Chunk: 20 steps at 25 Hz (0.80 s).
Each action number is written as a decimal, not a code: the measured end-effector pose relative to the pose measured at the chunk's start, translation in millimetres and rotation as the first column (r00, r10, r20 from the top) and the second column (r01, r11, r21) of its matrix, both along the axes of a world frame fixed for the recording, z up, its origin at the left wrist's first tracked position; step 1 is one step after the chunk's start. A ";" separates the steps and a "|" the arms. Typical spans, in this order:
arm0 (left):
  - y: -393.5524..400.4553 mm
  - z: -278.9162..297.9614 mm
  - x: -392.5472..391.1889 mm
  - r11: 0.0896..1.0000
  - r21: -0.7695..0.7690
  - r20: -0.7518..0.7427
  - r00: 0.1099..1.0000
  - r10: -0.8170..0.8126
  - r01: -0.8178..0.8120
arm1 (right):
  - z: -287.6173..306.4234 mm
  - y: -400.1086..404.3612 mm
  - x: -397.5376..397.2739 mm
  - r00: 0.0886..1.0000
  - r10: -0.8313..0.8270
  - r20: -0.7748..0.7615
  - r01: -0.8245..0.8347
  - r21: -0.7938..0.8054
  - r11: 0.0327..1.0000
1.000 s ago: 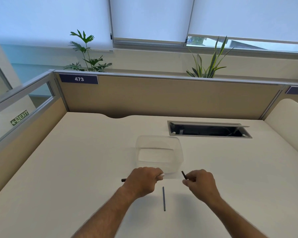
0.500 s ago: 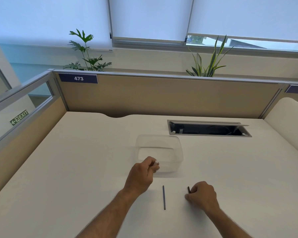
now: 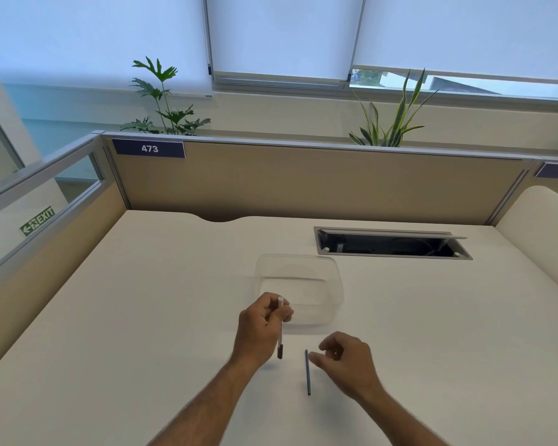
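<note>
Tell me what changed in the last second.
The left hand swung its white pen from sideways to upright, dark end down. The right hand dropped from the clear container toward the dark pen on the desk; its small dark piece no longer shows. Container and dark pen stayed put.
</note>
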<state>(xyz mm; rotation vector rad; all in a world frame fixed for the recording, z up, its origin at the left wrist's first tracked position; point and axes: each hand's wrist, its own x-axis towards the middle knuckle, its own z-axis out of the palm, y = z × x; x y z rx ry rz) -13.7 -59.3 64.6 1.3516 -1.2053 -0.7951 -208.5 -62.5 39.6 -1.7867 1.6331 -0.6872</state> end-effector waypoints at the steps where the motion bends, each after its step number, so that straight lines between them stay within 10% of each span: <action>1: 0.5 0.9 -0.8 1.000 0.011 -0.047 0.999 0.009 -0.009 | 1.9 1.5 7.7 0.997 0.041 0.059 -0.041 0.007 0.999; 12: 5.7 1.2 0.7 0.964 0.209 -0.547 0.797 0.255 -0.165 | 6.9 0.4 16.1 0.960 0.120 0.254 -0.106 -0.068 0.992; 20: 19.5 -29.0 -4.1 0.852 0.523 -0.213 0.962 0.171 -0.035 | 24.0 -8.1 16.7 0.761 0.082 0.644 0.031 -0.161 0.986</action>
